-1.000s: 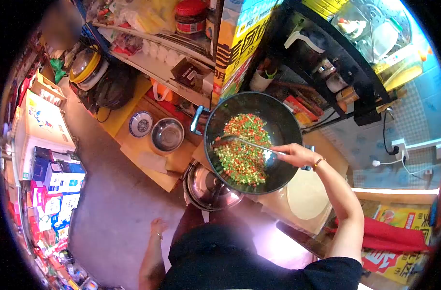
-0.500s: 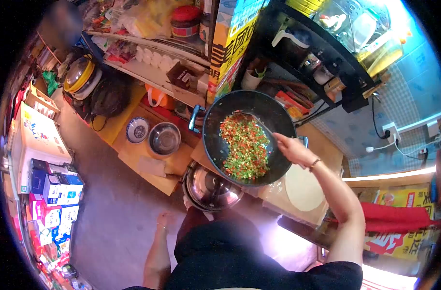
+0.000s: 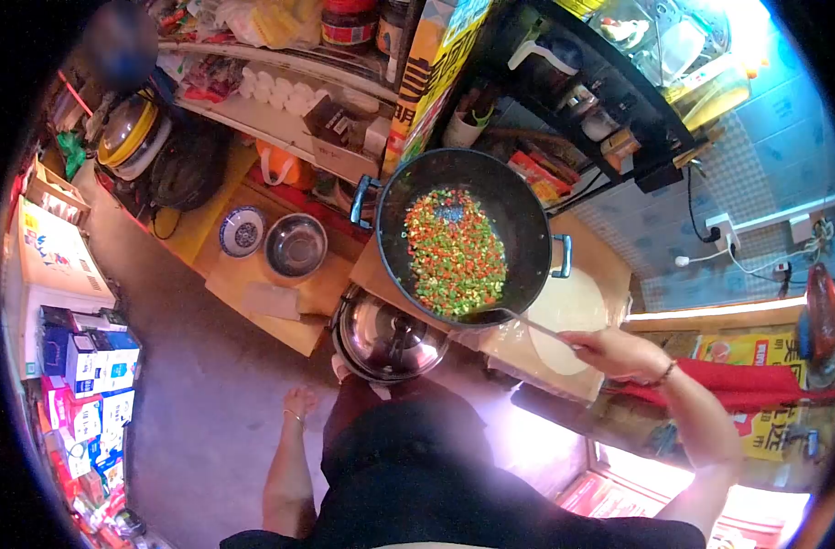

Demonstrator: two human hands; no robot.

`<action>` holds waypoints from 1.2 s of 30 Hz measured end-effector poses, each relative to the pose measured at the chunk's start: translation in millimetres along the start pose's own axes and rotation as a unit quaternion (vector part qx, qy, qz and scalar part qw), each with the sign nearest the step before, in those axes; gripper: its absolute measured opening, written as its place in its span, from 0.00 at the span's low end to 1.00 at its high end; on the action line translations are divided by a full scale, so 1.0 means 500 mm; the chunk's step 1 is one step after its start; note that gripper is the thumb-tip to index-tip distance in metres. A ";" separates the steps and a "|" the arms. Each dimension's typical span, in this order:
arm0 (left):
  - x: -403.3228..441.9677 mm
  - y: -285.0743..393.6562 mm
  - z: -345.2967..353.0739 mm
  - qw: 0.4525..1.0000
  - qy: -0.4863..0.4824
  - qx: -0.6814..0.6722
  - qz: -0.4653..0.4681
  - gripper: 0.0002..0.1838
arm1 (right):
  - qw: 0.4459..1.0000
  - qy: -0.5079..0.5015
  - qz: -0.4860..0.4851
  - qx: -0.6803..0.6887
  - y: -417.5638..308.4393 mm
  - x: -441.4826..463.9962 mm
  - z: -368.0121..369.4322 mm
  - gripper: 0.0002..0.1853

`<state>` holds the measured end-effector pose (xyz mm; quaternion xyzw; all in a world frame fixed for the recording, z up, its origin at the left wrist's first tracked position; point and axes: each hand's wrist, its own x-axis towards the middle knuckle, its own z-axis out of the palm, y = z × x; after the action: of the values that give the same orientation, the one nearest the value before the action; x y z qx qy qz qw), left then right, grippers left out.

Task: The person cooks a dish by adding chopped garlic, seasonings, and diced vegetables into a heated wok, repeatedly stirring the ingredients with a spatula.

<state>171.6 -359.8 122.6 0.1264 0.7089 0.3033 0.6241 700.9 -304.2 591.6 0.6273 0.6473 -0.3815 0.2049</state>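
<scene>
A patterned bowl [image 3: 242, 232] stands beside a steel bowl [image 3: 296, 245]; my left hand [image 3: 298, 401] hangs empty against the floor [image 3: 216, 393], fingers loosely parted. Chopped vegetables [image 3: 454, 256] lie in the wok [image 3: 532, 240], the spatula [image 3: 538, 328] dipping inside its near rim, handle gripped by my curled right hand [image 3: 617, 354].

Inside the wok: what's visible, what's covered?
Chopped red and green pieces lie in the wok, with the head of a utensil at its near side. The wok's bottom under the pieces is hidden.
</scene>
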 end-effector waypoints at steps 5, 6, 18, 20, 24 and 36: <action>0.008 0.003 0.007 1.000 -0.008 -0.014 -0.004 0.12 | 0.994 0.106 0.015 -0.010 0.016 0.173 0.113 0.24; 0.013 0.008 0.005 1.000 -0.012 -0.009 -0.003 0.12 | 0.985 0.171 -0.001 0.021 0.018 0.196 0.109 0.23; -0.007 0.019 -0.027 1.000 -0.010 -0.005 -0.003 0.12 | 0.973 0.229 -0.009 0.017 -0.012 0.229 0.055 0.20; 0.041 -0.024 -0.063 0.999 -0.049 -0.023 -0.006 0.12 | 0.981 0.191 0.004 0.027 -0.019 0.131 0.042 0.20; 0.089 -0.051 -0.075 0.998 -0.042 -0.024 -0.030 0.14 | 0.989 0.137 -0.040 0.034 0.002 0.063 0.082 0.20; -0.001 0.020 -0.025 1.000 -0.028 0.009 -0.005 0.12 | 0.943 0.326 -0.037 0.051 -0.012 0.362 0.049 0.22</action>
<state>157.6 -355.6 129.5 0.1372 0.6945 0.2902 0.6440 666.6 -203.7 443.0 0.7026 0.6812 -0.1958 -0.0635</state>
